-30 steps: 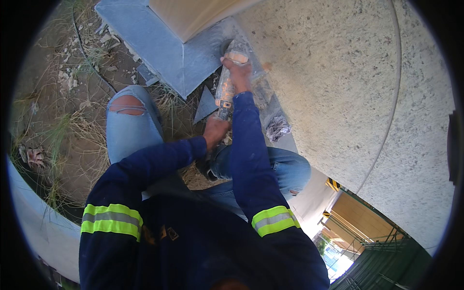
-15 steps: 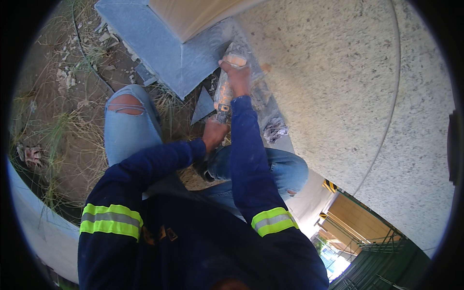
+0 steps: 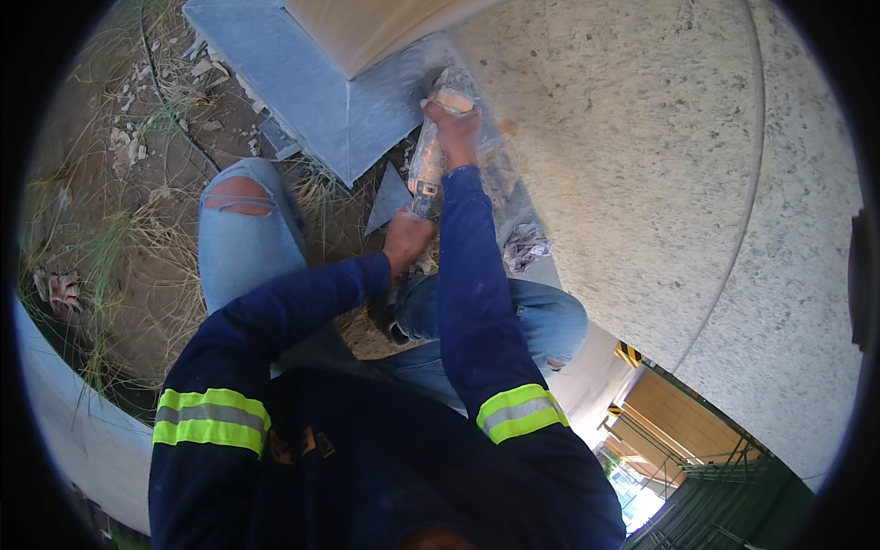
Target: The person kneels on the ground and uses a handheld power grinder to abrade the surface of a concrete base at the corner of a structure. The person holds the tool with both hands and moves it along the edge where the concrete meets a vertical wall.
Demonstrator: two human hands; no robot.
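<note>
A dusty orange-and-dark power tool point(image 3: 427, 167), long-bodied like an angle grinder, lies in line away from me, its far end against the grey stone cladding point(image 3: 390, 103). My right hand point(image 3: 456, 136) is closed round its far part near the head. Around its near end my left hand point(image 3: 409, 238) is wrapped. Any disc or bit is hidden by the head, my hand and the dust. Just left of the tool sits a loose triangular grey slab piece point(image 3: 389, 199), apart from my hands.
A speckled rough wall point(image 3: 660, 156) rises on the right, with a cable point(image 3: 753, 174) along it. Crumpled plastic point(image 3: 525, 246) lies beside my right forearm. Dirt with dry grass point(image 3: 137, 247), rubble point(image 3: 128, 147) and a dark hose point(image 3: 174, 119) spreads left. My bent knees flank the tool.
Both hands have shifted slightly farther away from me along with the tool. Their grips look the same, and the surroundings have barely moved in view.
</note>
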